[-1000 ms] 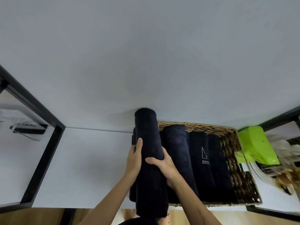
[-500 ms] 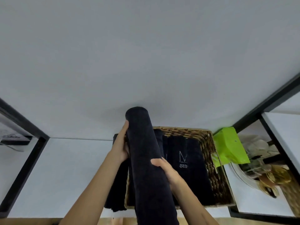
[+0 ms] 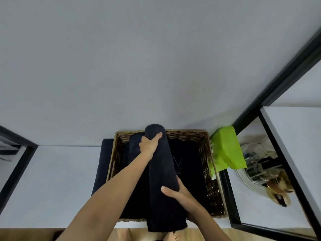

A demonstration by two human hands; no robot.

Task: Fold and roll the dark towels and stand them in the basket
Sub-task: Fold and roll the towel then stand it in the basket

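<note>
A long rolled dark towel point(image 3: 163, 173) is held over the woven basket point(image 3: 206, 164), lying along the basket's length. My left hand point(image 3: 149, 144) grips its far end near the basket's back wall. My right hand point(image 3: 175, 193) grips the roll lower down, near the middle. Other dark rolled towels point(image 3: 189, 164) fill the basket, one with a pale logo. Another dark towel point(image 3: 102, 164) lies outside the basket against its left wall.
The basket stands on a white shelf point(image 3: 52, 180) against a white wall. A black metal frame point(image 3: 227, 197) stands right of the basket, with a bright green bag point(image 3: 227, 148) and a plate of glassware point(image 3: 260, 164) beyond it. Wood floor shows below.
The roll has come down over the basket's middle. My left hand slid up to the roll's far end, and the view shifted so the basket sits more central.
</note>
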